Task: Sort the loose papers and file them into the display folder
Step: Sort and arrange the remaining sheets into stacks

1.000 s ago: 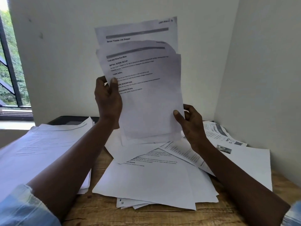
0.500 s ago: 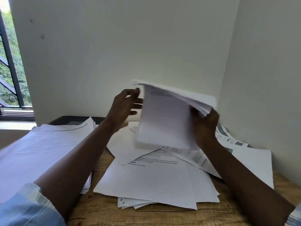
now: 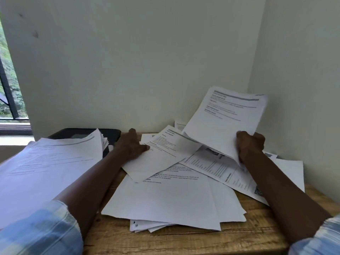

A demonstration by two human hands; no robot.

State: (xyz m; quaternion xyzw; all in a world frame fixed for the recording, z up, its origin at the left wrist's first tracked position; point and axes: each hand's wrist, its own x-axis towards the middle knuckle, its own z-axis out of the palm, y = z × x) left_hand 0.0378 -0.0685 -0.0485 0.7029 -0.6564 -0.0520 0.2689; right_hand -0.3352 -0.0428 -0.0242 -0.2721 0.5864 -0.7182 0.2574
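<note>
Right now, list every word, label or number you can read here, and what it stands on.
"OPS": bold heading fragment on a lower pile sheet, its start hidden under the overlapping sheet the left hand touches.
Held sheets in the right hand, left stack, leaflet: print too blurred to read.

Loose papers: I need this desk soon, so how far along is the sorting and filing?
Early. Done: one stack lies gathered at the left, partly over a dark flat item that may be the folder. In hand: the right hand grips a sheaf; the left hand touches a sheet on the pile. Left: the scattered pile on the table, and nothing visibly filed yet.
</note>
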